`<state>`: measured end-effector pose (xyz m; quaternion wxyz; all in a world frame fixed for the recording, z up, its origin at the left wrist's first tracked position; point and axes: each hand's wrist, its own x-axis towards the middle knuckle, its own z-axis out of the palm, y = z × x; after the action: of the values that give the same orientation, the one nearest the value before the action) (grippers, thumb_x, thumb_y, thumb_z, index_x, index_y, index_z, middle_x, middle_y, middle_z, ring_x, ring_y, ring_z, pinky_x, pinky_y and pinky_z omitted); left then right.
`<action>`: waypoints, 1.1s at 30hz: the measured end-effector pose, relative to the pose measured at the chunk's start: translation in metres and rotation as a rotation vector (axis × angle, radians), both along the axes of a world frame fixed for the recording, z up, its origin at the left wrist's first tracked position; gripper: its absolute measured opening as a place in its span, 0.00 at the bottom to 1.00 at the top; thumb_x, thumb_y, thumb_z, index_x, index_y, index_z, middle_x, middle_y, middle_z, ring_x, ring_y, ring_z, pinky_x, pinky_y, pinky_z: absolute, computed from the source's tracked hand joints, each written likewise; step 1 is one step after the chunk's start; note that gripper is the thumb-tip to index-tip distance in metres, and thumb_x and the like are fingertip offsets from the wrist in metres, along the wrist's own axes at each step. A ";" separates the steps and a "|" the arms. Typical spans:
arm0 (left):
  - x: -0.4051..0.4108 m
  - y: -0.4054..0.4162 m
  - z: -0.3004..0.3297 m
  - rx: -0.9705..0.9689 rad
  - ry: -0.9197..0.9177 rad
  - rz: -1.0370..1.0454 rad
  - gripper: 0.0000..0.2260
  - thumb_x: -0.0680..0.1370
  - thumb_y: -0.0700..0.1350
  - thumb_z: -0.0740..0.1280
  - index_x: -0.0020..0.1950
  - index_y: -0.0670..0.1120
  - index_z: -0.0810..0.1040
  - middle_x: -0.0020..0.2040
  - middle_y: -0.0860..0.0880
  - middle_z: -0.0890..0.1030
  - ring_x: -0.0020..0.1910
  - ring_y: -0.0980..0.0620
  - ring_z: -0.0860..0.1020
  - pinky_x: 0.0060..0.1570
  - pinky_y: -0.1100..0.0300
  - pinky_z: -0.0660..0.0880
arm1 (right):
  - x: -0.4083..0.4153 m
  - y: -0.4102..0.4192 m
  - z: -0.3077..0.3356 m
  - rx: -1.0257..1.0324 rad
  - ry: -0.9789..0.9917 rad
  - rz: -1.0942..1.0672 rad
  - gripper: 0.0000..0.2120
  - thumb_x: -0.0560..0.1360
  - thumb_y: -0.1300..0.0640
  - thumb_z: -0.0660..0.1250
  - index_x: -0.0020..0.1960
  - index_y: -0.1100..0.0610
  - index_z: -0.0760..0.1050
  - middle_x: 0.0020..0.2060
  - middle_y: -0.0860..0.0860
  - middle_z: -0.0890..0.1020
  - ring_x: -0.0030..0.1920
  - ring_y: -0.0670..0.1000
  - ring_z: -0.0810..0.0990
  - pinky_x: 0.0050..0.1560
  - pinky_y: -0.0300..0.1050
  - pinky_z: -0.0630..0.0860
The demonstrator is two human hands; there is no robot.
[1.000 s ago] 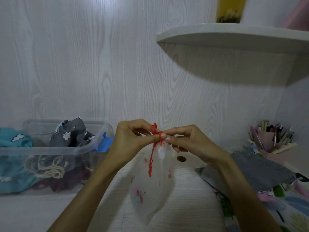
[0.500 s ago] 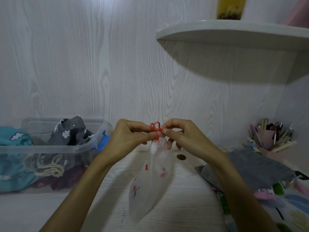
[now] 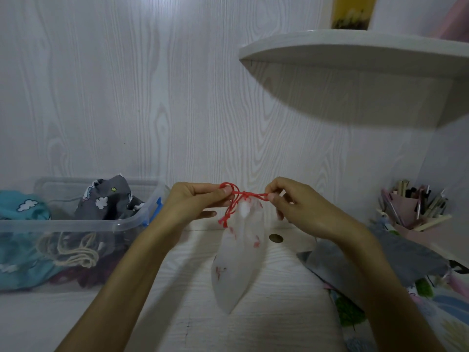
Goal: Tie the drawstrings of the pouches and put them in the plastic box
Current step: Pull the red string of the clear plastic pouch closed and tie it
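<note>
A white pouch [image 3: 238, 265] with small red prints hangs above the table from its red drawstring [image 3: 237, 196]. My left hand [image 3: 195, 201] pinches a loop of the string on the left. My right hand [image 3: 297, 209] pinches the other loop on the right, and the string runs taut between them. Loose red ends dangle below the knot. The clear plastic box [image 3: 76, 223] stands at the left and holds a grey cloud-print pouch [image 3: 109, 196], a teal pouch [image 3: 20, 207] and others.
More pouches lie at the right: a grey one [image 3: 355, 265] over a colourful printed one [image 3: 431, 308]. A pink holder [image 3: 416, 209] full of pens stands at the far right. A white shelf [image 3: 355, 54] juts from the wall above.
My hands have pulled apart, drawing the two red loops sideways and tightening the bow. The pouch has swung slightly and hangs lower beneath the knot.
</note>
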<state>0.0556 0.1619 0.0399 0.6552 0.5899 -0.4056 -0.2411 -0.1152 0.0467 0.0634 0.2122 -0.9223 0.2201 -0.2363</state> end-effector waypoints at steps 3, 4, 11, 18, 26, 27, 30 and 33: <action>-0.001 0.000 -0.002 0.057 0.035 0.009 0.06 0.72 0.45 0.72 0.46 0.45 0.84 0.41 0.49 0.86 0.40 0.61 0.83 0.33 0.70 0.74 | 0.002 0.001 -0.002 -0.130 0.100 -0.052 0.07 0.80 0.55 0.56 0.48 0.51 0.72 0.44 0.44 0.75 0.42 0.48 0.76 0.48 0.46 0.75; -0.002 0.000 -0.003 0.065 0.036 0.018 0.06 0.72 0.45 0.72 0.46 0.45 0.84 0.40 0.50 0.86 0.40 0.62 0.83 0.32 0.71 0.74 | 0.007 0.002 -0.002 -0.067 0.074 -0.034 0.07 0.80 0.55 0.56 0.47 0.52 0.73 0.42 0.45 0.76 0.40 0.48 0.75 0.45 0.45 0.74; -0.012 -0.006 -0.004 0.031 0.029 0.027 0.03 0.73 0.46 0.71 0.44 0.48 0.84 0.36 0.54 0.85 0.37 0.64 0.82 0.32 0.72 0.75 | 0.030 0.001 -0.017 0.980 -0.439 0.257 0.08 0.65 0.59 0.57 0.28 0.55 0.67 0.27 0.50 0.63 0.27 0.47 0.62 0.34 0.41 0.61; -0.008 -0.006 -0.006 0.017 0.013 0.054 0.02 0.73 0.44 0.72 0.43 0.47 0.84 0.35 0.52 0.85 0.36 0.62 0.83 0.32 0.70 0.76 | 0.031 0.005 -0.012 0.384 -0.159 -0.068 0.19 0.79 0.56 0.50 0.30 0.57 0.61 0.27 0.52 0.65 0.26 0.46 0.63 0.33 0.39 0.65; -0.004 -0.004 -0.007 0.051 -0.056 0.037 0.01 0.72 0.43 0.72 0.41 0.48 0.83 0.33 0.53 0.84 0.34 0.62 0.82 0.31 0.72 0.76 | 0.022 0.002 -0.012 0.168 -0.106 -0.076 0.21 0.80 0.44 0.51 0.35 0.55 0.67 0.33 0.50 0.74 0.32 0.46 0.71 0.41 0.42 0.68; -0.004 -0.005 -0.007 0.055 -0.068 0.039 0.01 0.72 0.44 0.72 0.42 0.48 0.83 0.33 0.53 0.85 0.34 0.62 0.82 0.31 0.72 0.76 | 0.018 -0.002 -0.008 0.210 -0.159 -0.023 0.15 0.80 0.47 0.55 0.40 0.52 0.70 0.38 0.48 0.77 0.35 0.45 0.74 0.42 0.41 0.70; -0.005 -0.004 -0.004 0.041 -0.085 0.035 0.01 0.73 0.44 0.72 0.43 0.48 0.84 0.34 0.55 0.85 0.36 0.62 0.82 0.33 0.72 0.76 | -0.001 -0.017 -0.007 0.258 -0.121 0.168 0.21 0.74 0.54 0.69 0.59 0.35 0.66 0.59 0.38 0.71 0.51 0.40 0.76 0.47 0.36 0.75; -0.004 0.001 -0.004 0.072 -0.117 0.027 0.03 0.73 0.45 0.72 0.44 0.49 0.84 0.39 0.54 0.85 0.40 0.61 0.82 0.37 0.69 0.76 | 0.002 -0.019 -0.014 0.244 0.090 0.292 0.36 0.70 0.53 0.73 0.64 0.25 0.58 0.64 0.31 0.63 0.59 0.36 0.70 0.53 0.40 0.77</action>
<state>0.0513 0.1633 0.0362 0.6121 0.6313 -0.4264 -0.2120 -0.1137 0.0278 0.0493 0.3442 -0.9216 0.1202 -0.1330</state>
